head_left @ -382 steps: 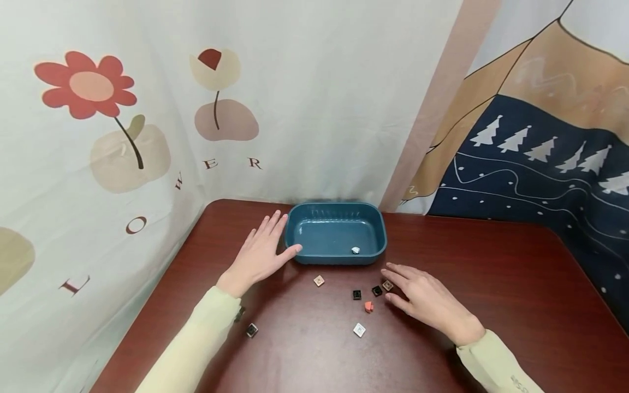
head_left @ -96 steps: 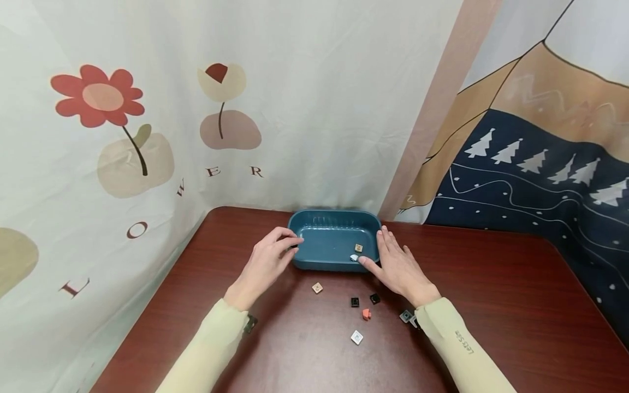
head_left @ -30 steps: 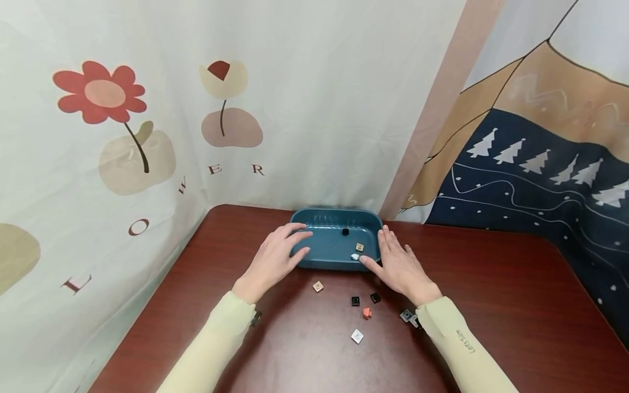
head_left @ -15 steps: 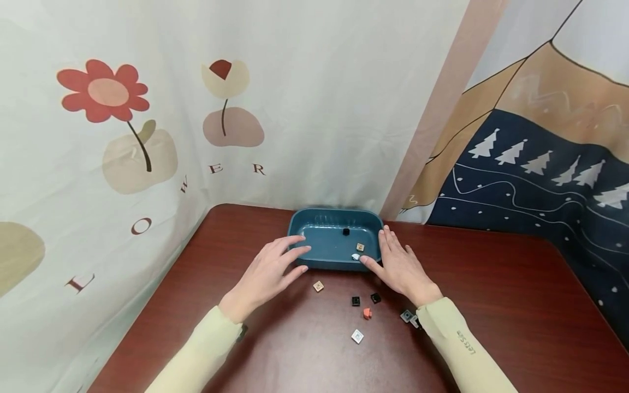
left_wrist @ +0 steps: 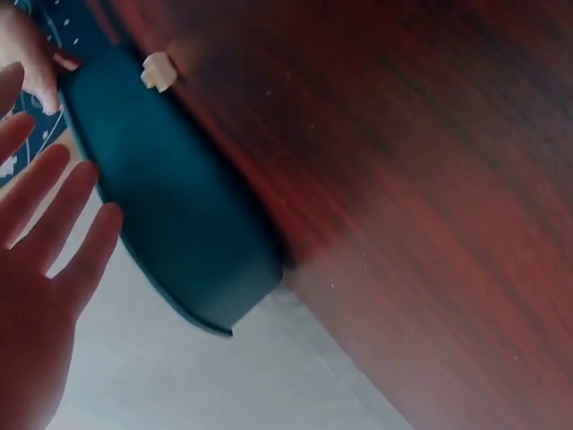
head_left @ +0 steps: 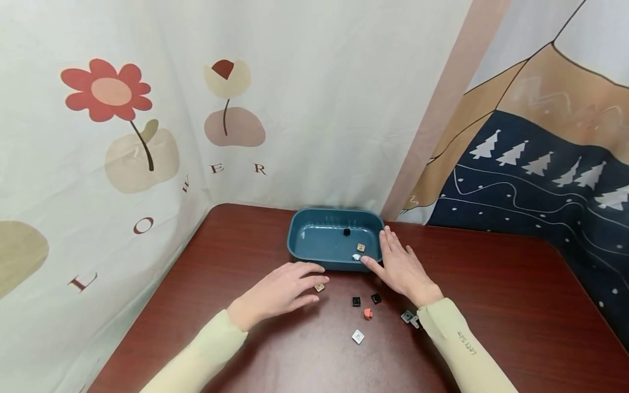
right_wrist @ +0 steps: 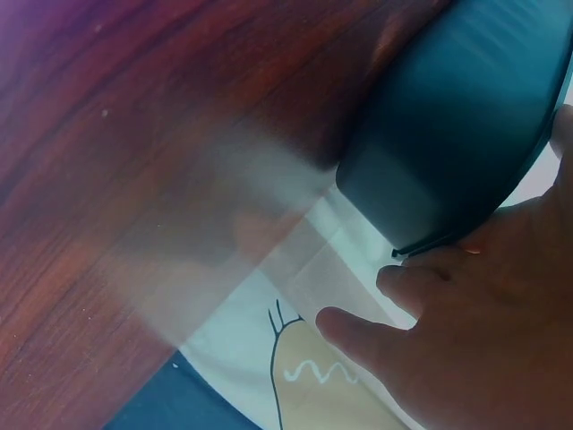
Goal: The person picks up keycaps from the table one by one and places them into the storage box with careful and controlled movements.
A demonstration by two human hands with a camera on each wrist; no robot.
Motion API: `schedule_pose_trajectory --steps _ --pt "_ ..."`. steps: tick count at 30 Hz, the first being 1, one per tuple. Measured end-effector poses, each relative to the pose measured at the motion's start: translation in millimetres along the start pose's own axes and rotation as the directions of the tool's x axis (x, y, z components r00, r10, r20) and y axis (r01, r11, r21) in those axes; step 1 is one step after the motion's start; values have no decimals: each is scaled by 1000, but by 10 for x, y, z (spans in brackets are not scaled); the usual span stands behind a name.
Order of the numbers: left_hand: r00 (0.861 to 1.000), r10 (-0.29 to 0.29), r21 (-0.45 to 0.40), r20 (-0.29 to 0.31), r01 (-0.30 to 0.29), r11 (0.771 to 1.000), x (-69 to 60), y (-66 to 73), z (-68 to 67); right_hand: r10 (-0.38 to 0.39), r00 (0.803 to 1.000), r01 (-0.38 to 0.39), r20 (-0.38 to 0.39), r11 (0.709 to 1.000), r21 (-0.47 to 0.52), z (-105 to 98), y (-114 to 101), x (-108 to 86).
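The blue tray stands at the table's back. In it lie a small white piece, a tan square piece and a black piece. My left hand, fingers spread and holding nothing visible, hovers before the tray. Its fingers partly cover a small beige square piece, keycap-like, whose stub shows in the left wrist view. My right hand rests on the tray's right front corner, with straight fingers along the right side and the thumb at the front rim.
Right of centre on the table lie two black square pieces, one beside the other, an orange-red piece and a white square. Grey pieces lie by the right sleeve. Printed curtains hang behind.
The tan and black pieces have entered the tray; my left hand held the dark one over it. That hand has since withdrawn toward the beige piece. My right hand moved onto the tray's corner and stays.
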State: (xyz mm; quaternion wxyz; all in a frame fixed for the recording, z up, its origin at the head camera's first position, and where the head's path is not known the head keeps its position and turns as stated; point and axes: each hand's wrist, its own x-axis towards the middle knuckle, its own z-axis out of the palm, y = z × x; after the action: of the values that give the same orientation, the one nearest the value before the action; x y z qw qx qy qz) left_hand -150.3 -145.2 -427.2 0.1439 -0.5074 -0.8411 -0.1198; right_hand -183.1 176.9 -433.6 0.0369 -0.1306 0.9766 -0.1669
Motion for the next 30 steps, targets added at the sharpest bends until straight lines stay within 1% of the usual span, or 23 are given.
schedule_pose_trajectory --steps 3,6,8,10,14,17,20,23,26,28,30 --pt "995 1 39 98 -5 999 27 13 32 0 1000 0 -2 1000 2 -13 0 5" --pt "984 -9 82 179 -6 997 46 26 55 -2 1000 2 1 1000 3 -17 -3 9" --pt "976 -14 105 220 -10 994 59 34 69 -3 1000 3 4 1000 7 -16 -6 11" --pt "969 -12 120 247 -18 993 75 41 86 -3 1000 3 5 1000 6 -15 -10 12" --pt "958 -10 151 286 -35 988 105 59 109 0 1000 0 7 1000 4 -10 -12 16" --pt "951 -19 185 310 -40 982 117 76 120 1 1000 -1 16 1000 3 -7 -13 19" --pt "948 -30 218 317 -42 975 129 90 134 0 1000 0 19 1000 3 -5 -13 20" --pt "944 -43 227 326 -34 973 139 99 146 -1 1000 1 18 1000 1 -3 -9 19" --pt "933 -65 229 353 -19 973 143 104 155 -1 1000 1 13 1000 1 7 3 15" --pt "928 -70 234 365 -19 972 140 103 160 -3 1000 3 9 1000 2 15 10 11" --pt "929 -60 242 364 -32 970 132 98 165 -6 1000 6 7 1000 5 21 15 8"
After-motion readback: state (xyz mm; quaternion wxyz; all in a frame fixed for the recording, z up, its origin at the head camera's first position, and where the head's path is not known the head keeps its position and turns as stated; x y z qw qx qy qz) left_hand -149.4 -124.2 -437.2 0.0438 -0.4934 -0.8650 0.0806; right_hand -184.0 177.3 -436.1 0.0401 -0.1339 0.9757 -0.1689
